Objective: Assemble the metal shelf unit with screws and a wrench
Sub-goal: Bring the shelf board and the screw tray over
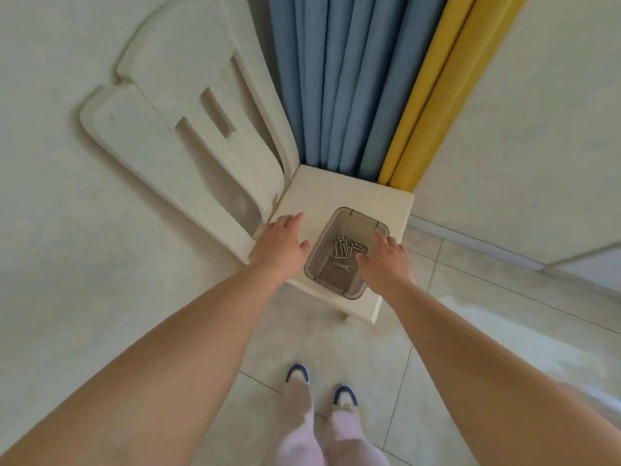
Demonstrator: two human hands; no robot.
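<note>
From the head view I look down at a small cream table (353,193) in the corner, with a clear bin (322,264) sitting on it. Inside the bin lie the screws (346,247) in a loose heap and the wrench (343,267) just beside them. My left hand (280,247) rests with fingers spread flat over the table top next to the bin, holding nothing. My right hand (383,260) reaches over the bin's right rim, fingers dipping toward the screws; I cannot tell whether they have pinched one yet (the fingertips are partly hidden). No metal shelf parts show anywhere here: only cream foam panels (188,136) leaning against the wall, the blue and yellow curtains (353,79), the tiled floor and my shoes (321,385). So I judge the task barely begun: hardware is being fetched, nothing is joined, and every screw and all tightening are left to do.
</note>
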